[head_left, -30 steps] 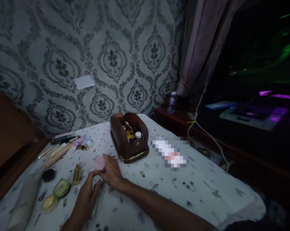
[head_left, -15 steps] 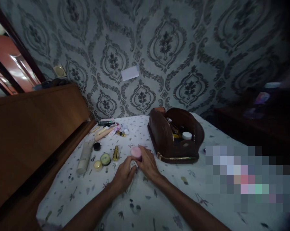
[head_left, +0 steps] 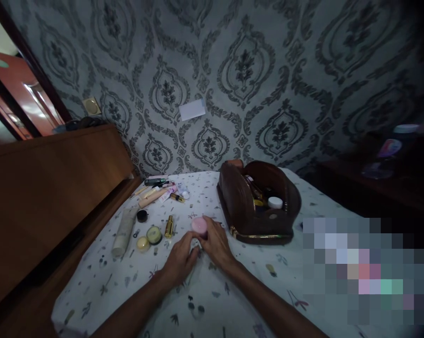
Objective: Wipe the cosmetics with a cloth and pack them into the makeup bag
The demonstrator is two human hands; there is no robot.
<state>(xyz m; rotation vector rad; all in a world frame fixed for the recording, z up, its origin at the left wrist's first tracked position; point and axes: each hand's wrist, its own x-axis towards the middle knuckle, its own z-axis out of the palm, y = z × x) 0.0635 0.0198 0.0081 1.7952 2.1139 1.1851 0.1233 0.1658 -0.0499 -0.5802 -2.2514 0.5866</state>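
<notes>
A small round pink jar (head_left: 199, 226) is between my two hands, low over the bed sheet. My right hand (head_left: 216, 244) is closed around its right side, thumb at the near edge. The bent fingers of my left hand (head_left: 181, 257) meet the jar's lower left edge, with the thumb lower down. Left of the hands lie a gold bottle (head_left: 168, 227), a green-topped jar (head_left: 154, 234), a small yellow jar (head_left: 142, 243), a black lid-like round (head_left: 142, 215) and a pale tube (head_left: 124, 232).
An unzipped brown cosmetic bag (head_left: 238, 202) stands to the right, a white-lidded jar (head_left: 275, 203) inside it. Pencils and tubes (head_left: 158, 193) are heaped at the back left. A wooden board (head_left: 57, 188) borders the left; a bottle (head_left: 384, 152) stands at far right.
The view has shifted slightly. Both hands stay at the pink jar, almost in the same pose.
</notes>
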